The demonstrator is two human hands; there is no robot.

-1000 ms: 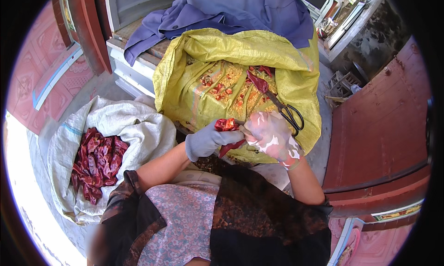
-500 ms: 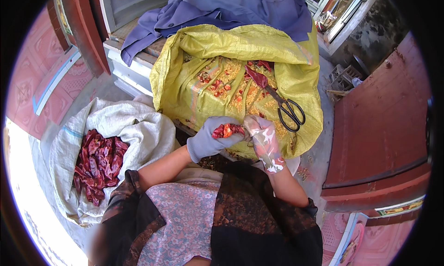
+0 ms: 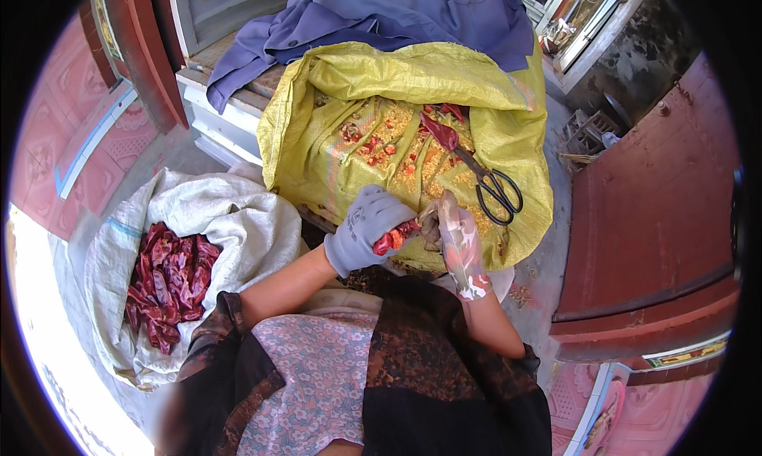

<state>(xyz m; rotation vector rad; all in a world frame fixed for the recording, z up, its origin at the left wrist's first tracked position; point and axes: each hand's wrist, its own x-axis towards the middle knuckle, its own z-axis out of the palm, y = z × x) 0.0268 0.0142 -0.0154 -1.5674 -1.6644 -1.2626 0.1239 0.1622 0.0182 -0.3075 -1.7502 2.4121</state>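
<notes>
My left hand [image 3: 361, 227], in a grey glove, is closed around a dried red chili pepper [image 3: 387, 241], which pokes out below its fingers. Beside it my right hand [image 3: 458, 238], in a camouflage-print glove, has its fingers drawn together at the chili's right end. What those fingertips pinch, if anything, is hidden. Both hands are over the near edge of a yellow woven sack [image 3: 381, 69]. On the sack lie pale seeds and red chili scraps [image 3: 379, 145], along with black-handled scissors [image 3: 498, 194]. Another dried chili [image 3: 439, 130] lies at the scissors' blades.
To the left stands an open white sack [image 3: 238, 242] holding many dried red chilies [image 3: 171, 277]. Blue-purple cloth [image 3: 381, 15] drapes behind the yellow sack. A dark red panel [image 3: 643, 210] rises on the right, with a small wooden stool [image 3: 591, 134] near its far end.
My left hand has rolled over, its back now turned up and the chili lower in its grip. My right hand's fingers have shifted slightly and are more raised.
</notes>
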